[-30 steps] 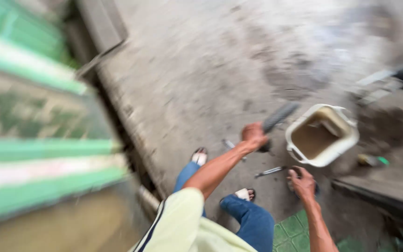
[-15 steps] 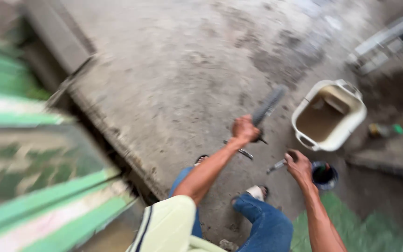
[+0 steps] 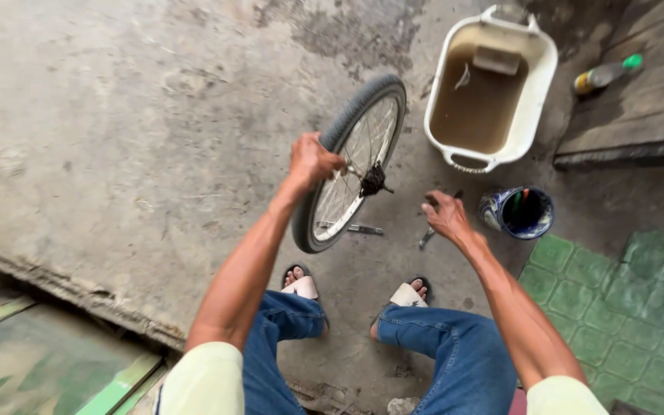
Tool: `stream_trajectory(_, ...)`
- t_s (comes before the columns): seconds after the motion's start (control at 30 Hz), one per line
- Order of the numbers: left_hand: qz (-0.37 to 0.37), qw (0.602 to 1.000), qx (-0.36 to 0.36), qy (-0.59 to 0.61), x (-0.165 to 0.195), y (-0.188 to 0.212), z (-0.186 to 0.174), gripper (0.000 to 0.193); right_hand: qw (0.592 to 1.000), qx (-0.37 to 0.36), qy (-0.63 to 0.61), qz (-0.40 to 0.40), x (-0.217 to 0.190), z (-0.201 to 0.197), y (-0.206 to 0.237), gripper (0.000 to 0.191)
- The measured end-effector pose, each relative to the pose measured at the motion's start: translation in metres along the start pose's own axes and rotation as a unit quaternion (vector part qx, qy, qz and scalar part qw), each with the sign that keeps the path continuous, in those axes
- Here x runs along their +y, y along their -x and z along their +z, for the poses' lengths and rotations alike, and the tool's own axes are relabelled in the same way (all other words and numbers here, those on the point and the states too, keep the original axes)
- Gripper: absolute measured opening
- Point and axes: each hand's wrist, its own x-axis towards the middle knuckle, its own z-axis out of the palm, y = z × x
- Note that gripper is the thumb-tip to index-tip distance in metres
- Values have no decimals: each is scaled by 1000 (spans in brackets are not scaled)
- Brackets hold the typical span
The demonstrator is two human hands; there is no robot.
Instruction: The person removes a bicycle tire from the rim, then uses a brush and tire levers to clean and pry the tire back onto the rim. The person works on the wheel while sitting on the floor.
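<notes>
Head view, near to far: our knees in jeans at 6 o'clock, sandals (image 3: pixel 301 286) flat on the concrete floor (image 3: pixel 155 138). Left hand (image 3: pixel 310 160) is clenched on the tyre of the wheel (image 3: pixel 351 165), w/ the wheel upright at centre, bottom edge touching the floor just past our feet, leaning toward 1 o'clock. Right hand (image 3: pixel 446 215) sits at 3 o'clock of the wheel, fingers curled on a thin metal tool (image 3: pixel 428 234); can't tell how tight. A second tool (image 3: pixel 364 229) lies on the floor behind the rim.

Handling, as we judge it: light, stiff rim, thin spokes that'd bend, rubber grippy, axle end greasy prob. Best hold is tyre/rim, not spokes.

Further out: blue tin (image 3: pixel 518 211) at 3 o'clock, white tub (image 3: pixel 532 115) of murky water at 1 o'clock, bottle (image 3: pixel 605 74) at 2 o'clock on a step.
</notes>
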Motion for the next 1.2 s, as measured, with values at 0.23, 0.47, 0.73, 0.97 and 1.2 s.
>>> stream_trajectory(0.23,25,997,-46,63,-23,-46,6,28,999,-25,32,-13,43,51,-57,40)
stream_trajectory(0.47,10,998,-6,-55,-71,-117,-17,37,991,-16,68,-111,66,108,-125,38)
stream_trajectory(0.73,43,966,191,-167,-173,-202,-44,69,987,3,81,-140,95,151,-169,34)
stream_trajectory(0.97,76,957,264,-91,-253,-197,-56,63,966,-129,212,-69,152,163,-162,40)
stream_trajectory(1.2,58,955,285,-57,-284,-199,-42,57,976,-112,170,-79,186,138,-157,38)
